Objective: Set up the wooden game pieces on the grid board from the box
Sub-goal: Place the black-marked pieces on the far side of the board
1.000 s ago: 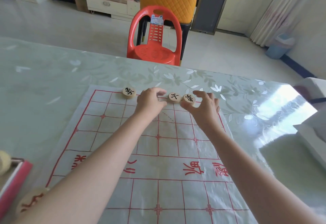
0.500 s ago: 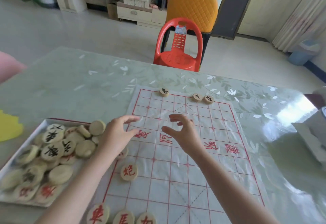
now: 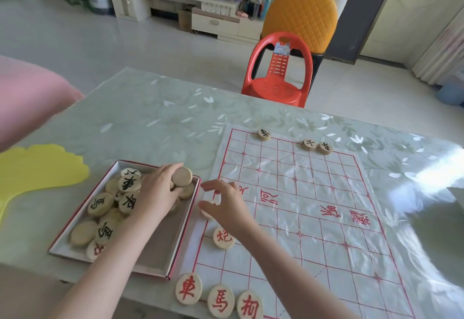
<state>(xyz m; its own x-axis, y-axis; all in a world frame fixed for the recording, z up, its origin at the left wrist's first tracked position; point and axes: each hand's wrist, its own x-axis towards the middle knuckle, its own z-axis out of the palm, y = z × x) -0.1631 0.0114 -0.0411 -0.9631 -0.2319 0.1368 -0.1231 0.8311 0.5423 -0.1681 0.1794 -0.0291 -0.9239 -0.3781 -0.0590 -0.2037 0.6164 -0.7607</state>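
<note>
The grid board [image 3: 313, 205], a plastic sheet with red lines, lies on the table. Three black-lettered pieces sit on its far edge: one [image 3: 264, 134] at the left, two [image 3: 309, 144] [image 3: 325, 147] side by side. Three red-lettered pieces [image 3: 221, 300] line the near edge, and another red one [image 3: 223, 237] lies further in. The red-rimmed box [image 3: 160, 266] left of the board holds several wooden pieces. My left hand [image 3: 160, 190] is inside it, gripping a blank-faced piece [image 3: 182, 176]. My right hand [image 3: 226, 205] hovers over the board's left edge with fingers loosely spread, partly hiding a piece [image 3: 206, 214].
A yellow fan-shaped sheet [image 3: 37, 165] lies left of the box. Something pink [image 3: 30, 97] stands at the table's left side. A red plastic chair [image 3: 278, 75] stands beyond the far edge. The table's near edge runs just below the box.
Both hands drew back from the board's far edge. My left hand went into the box and onto a piece. My right hand moved left to the board's edge.
</note>
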